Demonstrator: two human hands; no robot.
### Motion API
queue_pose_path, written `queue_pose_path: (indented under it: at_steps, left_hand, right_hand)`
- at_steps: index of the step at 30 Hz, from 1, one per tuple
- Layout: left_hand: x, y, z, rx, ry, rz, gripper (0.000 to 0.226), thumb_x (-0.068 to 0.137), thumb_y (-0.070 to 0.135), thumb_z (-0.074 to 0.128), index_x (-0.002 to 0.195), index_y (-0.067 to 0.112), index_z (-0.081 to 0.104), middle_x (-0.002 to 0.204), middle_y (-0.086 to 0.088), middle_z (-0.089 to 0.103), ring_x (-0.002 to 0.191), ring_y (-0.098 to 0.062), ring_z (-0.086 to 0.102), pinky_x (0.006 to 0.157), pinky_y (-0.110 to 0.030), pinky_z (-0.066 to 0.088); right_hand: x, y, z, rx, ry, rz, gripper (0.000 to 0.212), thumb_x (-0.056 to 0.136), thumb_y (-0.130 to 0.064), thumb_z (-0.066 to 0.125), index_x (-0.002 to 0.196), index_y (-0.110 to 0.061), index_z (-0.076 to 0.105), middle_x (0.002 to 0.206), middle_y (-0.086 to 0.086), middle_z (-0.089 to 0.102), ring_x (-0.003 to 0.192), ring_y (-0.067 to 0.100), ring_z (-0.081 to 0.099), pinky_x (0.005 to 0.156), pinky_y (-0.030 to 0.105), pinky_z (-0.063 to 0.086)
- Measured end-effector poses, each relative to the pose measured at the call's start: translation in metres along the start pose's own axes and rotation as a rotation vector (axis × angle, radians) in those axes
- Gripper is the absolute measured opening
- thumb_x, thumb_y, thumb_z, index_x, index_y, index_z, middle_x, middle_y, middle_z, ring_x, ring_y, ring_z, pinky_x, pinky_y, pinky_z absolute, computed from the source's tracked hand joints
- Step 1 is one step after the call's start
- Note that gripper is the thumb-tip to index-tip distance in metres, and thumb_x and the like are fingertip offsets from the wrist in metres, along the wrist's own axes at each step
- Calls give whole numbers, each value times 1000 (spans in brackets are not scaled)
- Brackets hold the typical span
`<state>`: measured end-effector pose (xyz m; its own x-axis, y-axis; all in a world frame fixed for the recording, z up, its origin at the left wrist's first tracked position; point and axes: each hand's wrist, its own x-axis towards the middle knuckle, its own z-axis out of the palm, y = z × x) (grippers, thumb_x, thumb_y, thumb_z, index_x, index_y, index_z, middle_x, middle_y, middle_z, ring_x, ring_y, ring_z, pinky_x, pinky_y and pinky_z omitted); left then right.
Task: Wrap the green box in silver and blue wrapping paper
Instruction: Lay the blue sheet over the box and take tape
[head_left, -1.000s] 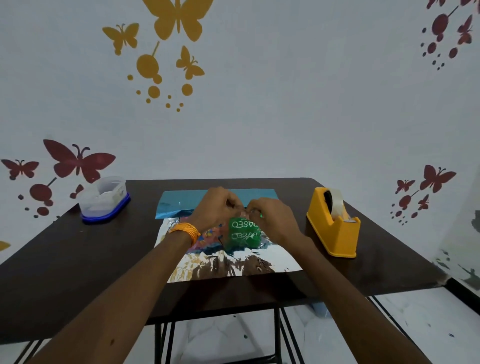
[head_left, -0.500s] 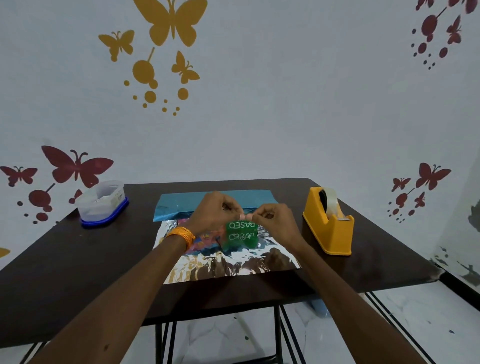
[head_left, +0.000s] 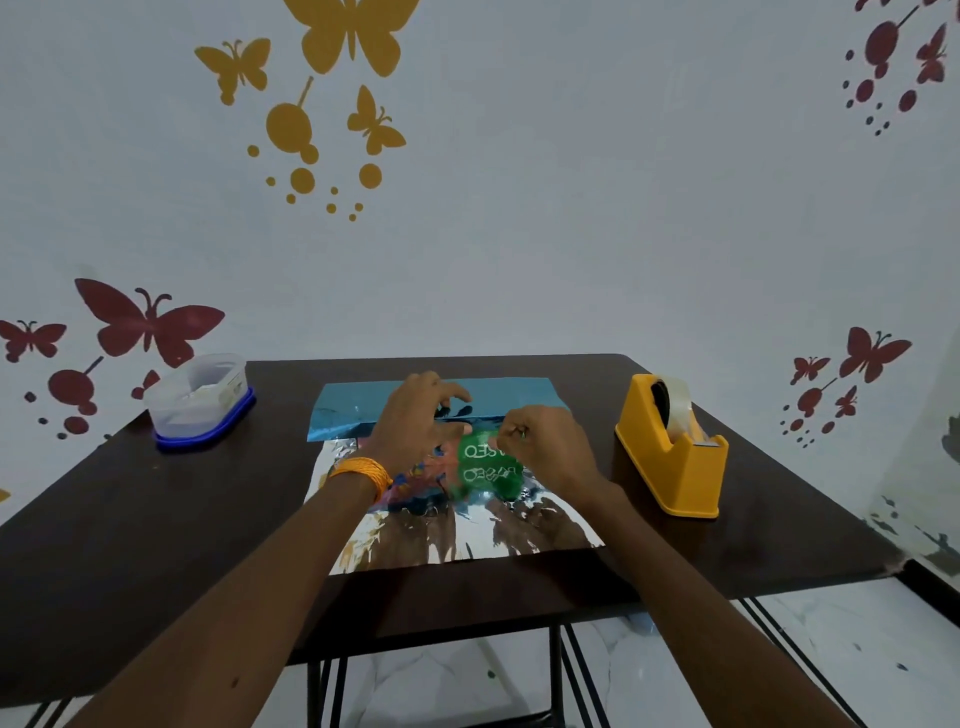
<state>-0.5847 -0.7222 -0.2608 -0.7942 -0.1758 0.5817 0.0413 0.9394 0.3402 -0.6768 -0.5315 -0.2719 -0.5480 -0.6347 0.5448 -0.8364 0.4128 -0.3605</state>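
The green box (head_left: 485, 470) with white lettering stands on the silver wrapping paper (head_left: 467, 543), which mirrors it. A blue wrapping sheet (head_left: 524, 395) lies flat just behind the silver one. My right hand (head_left: 545, 447) is curled over the box's right top edge, thumb and forefinger pinching there. My left hand (head_left: 418, 421), with an orange thread band at the wrist, hovers left of the box, its fingers loosely spread and holding nothing. The box's left side is hidden behind that hand.
All of this lies on a dark brown table (head_left: 130, 545). A yellow tape dispenser (head_left: 675, 457) stands to the right of the papers. At the back left sits a clear plastic container with a blue base (head_left: 200, 402). A butterfly-patterned wall rises behind the table.
Both hands were pinched together over the box's top. My left hand has since let go and drawn a little left with its fingers spread; the right hand stays on the box.
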Motion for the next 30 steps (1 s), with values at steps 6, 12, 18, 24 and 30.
queue_pose_path:
  at_steps: [6,12,18,24,30]
  left_hand:
    - [1,-2,3,-20,-2,-15,40,76,35,81,113,28,68,89,4,52,87,-15,47,68,-29,36]
    - [2,-4,4,-41,-14,-34,42,76,33,82,114,31,66,90,5,52,87,-14,46,65,-25,33]
    - [1,-3,4,-38,-13,-30,40,76,32,82,113,30,66,90,6,53,86,-14,47,65,-27,34]
    - [1,-3,3,-32,-9,-18,39,76,31,82,112,29,67,88,7,52,84,-14,46,63,-26,32]
    - [1,-3,3,-25,-11,-17,34,73,32,84,103,30,68,86,8,52,83,-14,48,63,-28,34]
  right_hand:
    - [3,1,2,-37,44,9,15,89,-34,75,89,-20,75,85,-8,71,73,5,55,59,22,38]
    - [6,-3,10,-60,64,51,12,89,-32,74,87,-20,75,86,-7,73,75,7,59,62,26,44]
    - [6,-8,15,-122,101,118,16,92,-32,71,85,-18,74,82,-7,71,74,9,61,63,28,50]
    - [7,-12,15,-129,81,193,27,91,-35,70,78,-12,72,71,1,69,68,18,62,64,36,56]
    - [1,-3,4,-73,97,353,65,80,-55,77,50,-17,34,43,-1,34,43,14,25,47,27,25]
